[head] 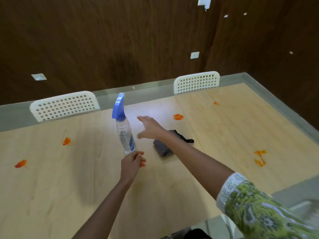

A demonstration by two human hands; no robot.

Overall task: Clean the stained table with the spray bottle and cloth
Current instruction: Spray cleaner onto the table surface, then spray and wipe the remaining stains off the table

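I am looking down on a long pale wooden table (pixel 155 195) that fills most of the view, with five orange stains scattered across it. Relative to my left hand's hold on the bottle, one stain (pixel 21 164) lies far out to the left at about the same depth, another (pixel 66 141) sits left and a little farther away, a round one (pixel 178 116) lies beyond and to the right, a small one (pixel 215 103) farther still, and a smeared one (pixel 260 158) well off to the right. None looks wiped yet, so I judge the cleaning has barely begun.

Two white perforated chairs (pixel 64 105) stand at the far edge, against a dark wood-panelled wall.

My right arm, in a green patterned sleeve (pixel 255 204), stretches across the table. My right hand (pixel 150 126) is spread wide and holds nothing, hovering just right of the bottle's upper body. I judge it is reaching for the trigger end, so that hand can spray.

Under that forearm lies the cloth (pixel 164 149), dark grey and folded, resting on the table just right of my grip, partly hidden by the arm. A black strap-like piece (pixel 185 138) lies touching its far end; I cannot tell what it is.

My left hand (pixel 133 162) pinches the base of the spray bottle (pixel 125 135) between its fingers, propping it up, tilted away. The bottle is clear, with a blue label and a blue trigger head at the top.
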